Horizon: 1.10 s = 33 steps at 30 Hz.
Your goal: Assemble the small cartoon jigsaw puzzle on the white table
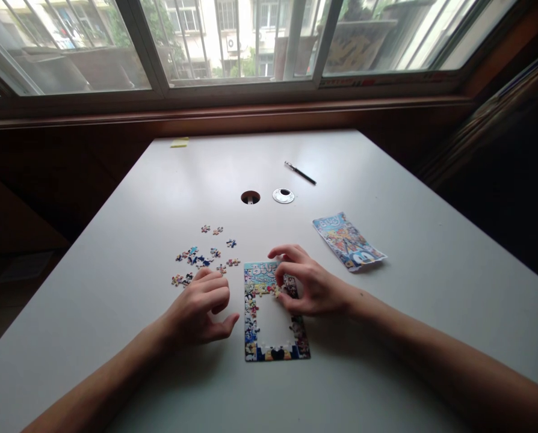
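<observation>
A partly assembled jigsaw puzzle [251, 331] lies flat on the white table, its border and top rows joined around a bare middle. My right hand [312, 285] is over its upper right part, thumb and index finger closed on a small puzzle piece [277, 293] at the inner edge of the top rows. That hand hides some of the puzzle's right side. Just left of the puzzle, my left hand [203, 307] hovers with bent fingers and the thumb apart, holding nothing visible. Beyond its fingers several loose puzzle pieces [203, 261] are scattered, some overlapping.
A creased picture sheet [348, 242] lies to the right of the puzzle. Farther back are a black pen [300, 172], a round cable hole [250, 197] and its silver cover [283, 195]. Yellow tape [179, 142] marks the far left corner, below a barred window.
</observation>
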{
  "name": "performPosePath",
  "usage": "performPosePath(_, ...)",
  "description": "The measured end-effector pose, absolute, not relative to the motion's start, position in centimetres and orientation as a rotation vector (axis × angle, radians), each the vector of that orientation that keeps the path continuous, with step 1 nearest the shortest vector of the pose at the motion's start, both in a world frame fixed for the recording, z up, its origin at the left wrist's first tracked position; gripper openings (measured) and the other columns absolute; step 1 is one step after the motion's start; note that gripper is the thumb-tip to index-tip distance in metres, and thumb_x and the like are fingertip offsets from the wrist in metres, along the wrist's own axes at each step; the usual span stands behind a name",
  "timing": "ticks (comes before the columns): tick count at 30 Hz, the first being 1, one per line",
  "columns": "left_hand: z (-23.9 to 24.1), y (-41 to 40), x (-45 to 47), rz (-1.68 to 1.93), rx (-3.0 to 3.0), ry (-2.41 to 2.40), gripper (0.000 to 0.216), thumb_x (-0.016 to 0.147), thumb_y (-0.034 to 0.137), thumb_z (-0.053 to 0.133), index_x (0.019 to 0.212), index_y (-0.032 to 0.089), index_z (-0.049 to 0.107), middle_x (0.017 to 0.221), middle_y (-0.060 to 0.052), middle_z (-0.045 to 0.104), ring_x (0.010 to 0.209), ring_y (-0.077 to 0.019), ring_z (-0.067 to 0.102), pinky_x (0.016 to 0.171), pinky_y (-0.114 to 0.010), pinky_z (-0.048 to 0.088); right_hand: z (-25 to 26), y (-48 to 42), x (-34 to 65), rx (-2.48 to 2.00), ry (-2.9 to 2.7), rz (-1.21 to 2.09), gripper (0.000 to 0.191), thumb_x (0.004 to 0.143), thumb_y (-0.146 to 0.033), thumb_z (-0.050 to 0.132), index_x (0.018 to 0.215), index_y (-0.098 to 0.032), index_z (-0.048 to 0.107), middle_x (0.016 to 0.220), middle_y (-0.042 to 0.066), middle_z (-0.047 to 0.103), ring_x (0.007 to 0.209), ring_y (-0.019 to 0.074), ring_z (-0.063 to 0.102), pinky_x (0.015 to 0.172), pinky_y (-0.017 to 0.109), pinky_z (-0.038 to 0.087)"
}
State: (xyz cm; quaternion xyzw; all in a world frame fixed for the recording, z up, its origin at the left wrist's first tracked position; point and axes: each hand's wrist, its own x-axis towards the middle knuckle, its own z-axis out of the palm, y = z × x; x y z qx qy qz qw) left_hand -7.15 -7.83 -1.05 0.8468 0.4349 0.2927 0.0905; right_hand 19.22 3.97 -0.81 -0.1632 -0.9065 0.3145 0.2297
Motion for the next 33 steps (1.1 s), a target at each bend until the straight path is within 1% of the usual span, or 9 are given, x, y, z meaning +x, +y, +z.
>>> performPosePath(4,-0.85,-7.97,-7.15,0.849,2.515,1.281,0.032,0.082,0.021,0.059,0.066,0.020,0.031,0.064,0.003,0.040,0.064,-0.0137,0.036,0.071,-0.031,0.034,-0.68,4.14,19.23,-0.458,-2.498,0.859,0.018,0.072,-0.011,0.068,0.082,-0.019,0.056,0.126,0.012,0.052,0.116,0.0255,0.052,0.102,0.046,0.049)
performPosePath(9,-0.94,-8.08,-7.22,0.837,2.504,1.267,0.034,0.081,0.020,0.060,0.067,0.020,0.029,0.064,0.003,0.039,0.065,-0.0136,0.035,0.071,-0.031,0.034,-0.67,4.30,19.35,-0.455,-2.503,0.875,0.020,0.070,-0.009,0.067,0.080,-0.019,0.054,0.125,0.012,0.051,0.117,0.0255,0.052,0.102,0.045,0.049)
performPosePath(19,-0.95,-8.25,-7.25,0.794,2.478,1.264,0.035,0.083,0.021,0.059,0.068,0.020,0.027,0.064,0.003,0.037,0.065,-0.0141,0.033,0.070,-0.031,0.032,-0.97,4.50,19.50,-0.441,-2.502,0.926,0.020,0.070,-0.008,0.066,0.082,-0.020,0.055,0.128,0.013,0.050,0.119,0.0255,0.052,0.104,0.045,0.049)
performPosePath(27,-0.79,-8.32,-7.49,0.748,2.459,1.235,0.034,0.082,0.022,0.059,0.067,0.020,0.028,0.065,0.002,0.038,0.066,-0.0145,0.034,0.071,-0.031,0.034,-0.87,4.53,19.55,-0.430,-2.526,0.929,0.018,0.072,-0.009,0.066,0.081,-0.020,0.055,0.128,0.012,0.049,0.124,0.0263,0.049,0.106,0.046,0.048)
performPosePath(33,-0.60,-8.38,-7.53,0.742,2.454,1.212,0.033,0.081,0.021,0.059,0.066,0.021,0.030,0.064,0.002,0.039,0.065,-0.0155,0.035,0.070,-0.031,0.034,-0.58,4.41,19.45,-0.443,-2.555,0.885,0.021,0.069,-0.008,0.066,0.082,-0.020,0.055,0.127,0.012,0.050,0.122,0.0273,0.049,0.103,0.046,0.049)
